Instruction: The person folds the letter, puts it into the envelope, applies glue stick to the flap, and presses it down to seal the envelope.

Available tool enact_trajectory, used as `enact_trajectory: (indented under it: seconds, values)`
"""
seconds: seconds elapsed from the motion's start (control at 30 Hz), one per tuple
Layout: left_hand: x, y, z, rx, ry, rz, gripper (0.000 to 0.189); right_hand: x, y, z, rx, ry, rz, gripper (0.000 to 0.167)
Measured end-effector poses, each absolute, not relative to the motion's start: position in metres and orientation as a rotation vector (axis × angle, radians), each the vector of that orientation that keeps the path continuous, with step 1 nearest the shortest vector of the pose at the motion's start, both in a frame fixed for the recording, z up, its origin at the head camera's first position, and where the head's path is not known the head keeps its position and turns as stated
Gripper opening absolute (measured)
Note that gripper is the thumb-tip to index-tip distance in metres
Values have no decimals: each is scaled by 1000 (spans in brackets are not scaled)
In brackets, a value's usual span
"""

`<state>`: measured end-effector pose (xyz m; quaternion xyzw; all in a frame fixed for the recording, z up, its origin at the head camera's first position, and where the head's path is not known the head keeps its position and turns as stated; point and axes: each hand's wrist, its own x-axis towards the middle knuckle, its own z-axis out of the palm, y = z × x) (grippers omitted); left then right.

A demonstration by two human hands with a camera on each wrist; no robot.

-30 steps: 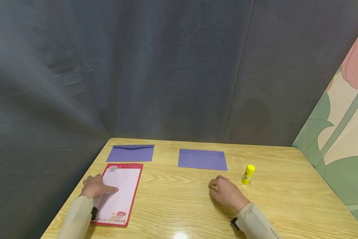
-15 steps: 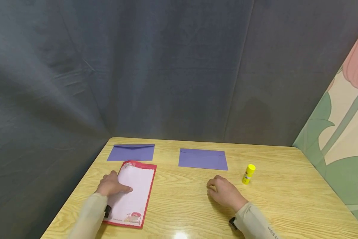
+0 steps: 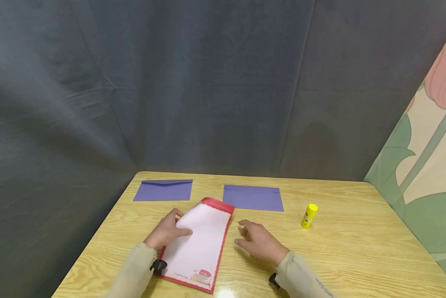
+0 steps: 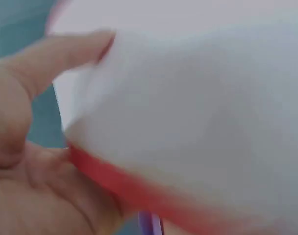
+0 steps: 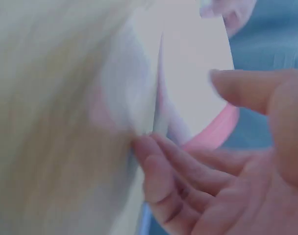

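Note:
A sheet of white writing paper (image 3: pixel 200 242) with a red border and a small printed picture at its bottom corner is in my left hand (image 3: pixel 167 231). The thumb (image 4: pixel 65 54) lies on its printed face and the other fingers go behind the left edge, hidden by the paper. Its top end curves up from the table. My right hand (image 3: pixel 259 243) is just right of the sheet, holding nothing, with thumb and fingers apart. In the right wrist view the paper (image 5: pixel 193 73) appears beyond the right hand's fingers (image 5: pixel 159 181), blurred.
Two purple envelopes lie toward the table's far edge: one envelope (image 3: pixel 163 191) at the left, the other envelope (image 3: pixel 252 198) mid-table behind the paper. A yellow glue stick (image 3: pixel 309 216) stands at the right on the wooden table (image 3: pixel 357 240). A dark curtain (image 3: pixel 223 91) hangs behind.
My left hand has carried the paper rightward from the table's left side to the middle, its top end bending up. My right hand has shifted left toward it, and its fingers have spread.

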<state>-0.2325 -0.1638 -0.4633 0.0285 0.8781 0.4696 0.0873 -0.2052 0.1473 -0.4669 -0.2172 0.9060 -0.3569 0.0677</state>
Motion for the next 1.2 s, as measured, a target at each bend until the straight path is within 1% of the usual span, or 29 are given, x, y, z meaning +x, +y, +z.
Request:
enact_trajectory:
  seconds: [0.1,0.17,0.23,0.3,0.4,0.47,0.53,0.6,0.63,0.7,0.77,0.87,1.03,1.13,1.2]
  values:
    - [-231,-145,-459,173,2433,1646,46,-206,140,-467,-477,2581,-1322,76]
    - [-232,-135,-456,223,2346,1768,44,-206,138,-468,-347,2548,-1472,82]
    - [-233,-127,-454,242,2288,1863,43,-206,140,-468,-264,2564,-1582,81]
    - [-234,-121,-452,241,2238,1943,42,-205,145,-469,-260,2616,-1631,78]
    - [-236,-117,-452,238,2175,2024,43,-204,155,-470,-424,2636,-1627,76]
    - [-237,-116,-452,221,2168,2026,44,-203,161,-470,-539,2575,-1618,67]
    - [-237,-116,-455,215,2169,2004,46,-203,167,-470,-615,2507,-1605,53]
    - [-236,-116,-458,179,2164,1977,49,-202,172,-471,-642,2460,-1597,42]
    - [-235,-116,-459,164,2159,1964,51,-201,175,-471,-646,2440,-1605,40]
    - [-233,-116,-463,162,2147,1952,54,-200,178,-471,-658,2440,-1611,42]
    - [-232,-117,-465,169,2141,1953,56,-200,180,-471,-655,2462,-1611,43]
    - [-231,-117,-466,228,2113,1962,56,-200,179,-468,-603,2487,-1621,39]
    - [-231,-112,-464,252,1974,2037,49,-202,179,-467,-521,2508,-1699,29]
    - [-231,-111,-463,292,1901,2072,45,-203,179,-469,-494,2524,-1808,17]
    - [-231,-112,-462,332,1893,2066,43,-204,178,-469,-417,2544,-1877,17]
